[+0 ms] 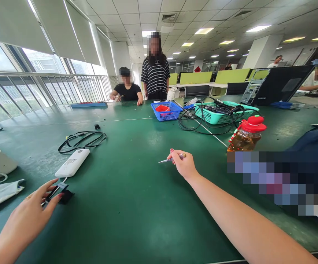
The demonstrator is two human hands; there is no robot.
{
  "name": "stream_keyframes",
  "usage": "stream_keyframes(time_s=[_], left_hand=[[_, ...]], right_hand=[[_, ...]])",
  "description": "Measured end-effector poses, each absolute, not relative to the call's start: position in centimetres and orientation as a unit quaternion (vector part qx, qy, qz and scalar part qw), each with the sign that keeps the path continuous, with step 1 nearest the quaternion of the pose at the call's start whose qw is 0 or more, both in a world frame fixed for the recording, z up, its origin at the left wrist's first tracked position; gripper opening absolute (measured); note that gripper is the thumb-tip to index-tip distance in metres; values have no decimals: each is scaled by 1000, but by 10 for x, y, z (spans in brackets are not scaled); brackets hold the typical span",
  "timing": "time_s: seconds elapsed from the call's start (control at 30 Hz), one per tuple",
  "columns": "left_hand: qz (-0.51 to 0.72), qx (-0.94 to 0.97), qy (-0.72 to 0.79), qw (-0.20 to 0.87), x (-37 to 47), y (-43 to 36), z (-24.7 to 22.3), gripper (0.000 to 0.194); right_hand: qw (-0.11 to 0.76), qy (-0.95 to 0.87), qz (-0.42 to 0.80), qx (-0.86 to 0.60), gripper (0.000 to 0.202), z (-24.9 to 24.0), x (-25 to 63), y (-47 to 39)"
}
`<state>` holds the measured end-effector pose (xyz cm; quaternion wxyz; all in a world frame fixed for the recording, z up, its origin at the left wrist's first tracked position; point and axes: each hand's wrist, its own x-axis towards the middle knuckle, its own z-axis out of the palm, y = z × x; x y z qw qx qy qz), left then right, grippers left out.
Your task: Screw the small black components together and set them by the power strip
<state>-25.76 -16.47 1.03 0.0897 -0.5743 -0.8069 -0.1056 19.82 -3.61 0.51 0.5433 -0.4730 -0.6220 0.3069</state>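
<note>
My right hand [183,163] is closed round a slim pen-like tool [165,161], its pointed tip directed left above the green table [137,205]. At the lower left, my left hand [34,211] has its fingers curled round a small black device [55,192], thumb on the near side. A white power bank [72,163] lies just beyond that hand, with a short white cable running from it toward the device. Behind the power bank is a coiled black cable [86,137].
A red-lidded bottle [245,137] stands at the right, near a dark bag [313,161]. Farther back are a blue basket [166,114] and a teal basket [216,116] with cables. A face mask [2,196] lies at left. Two people are across the table.
</note>
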Motion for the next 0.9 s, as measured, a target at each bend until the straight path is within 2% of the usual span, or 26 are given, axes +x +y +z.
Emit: stream_keyframes(time_s=[0.17, 0.5, 0.7, 0.9], left_hand=[[-49, -578, -808, 105, -226, -160, 21, 57], [8, -597, -788, 152, -233, -159, 5, 58], [28, -588, -796, 143, -227, -158, 5, 60], [-5, -575, -812, 105, -227, -156, 10, 58]], right_hand=[[546, -624, 304, -469, 49, 5, 198, -35], [542, -630, 302, -467, 47, 9, 198, -38], [544, -630, 300, -467, 49, 9, 197, -37], [544, -630, 301, -465, 48, 9, 198, -38]])
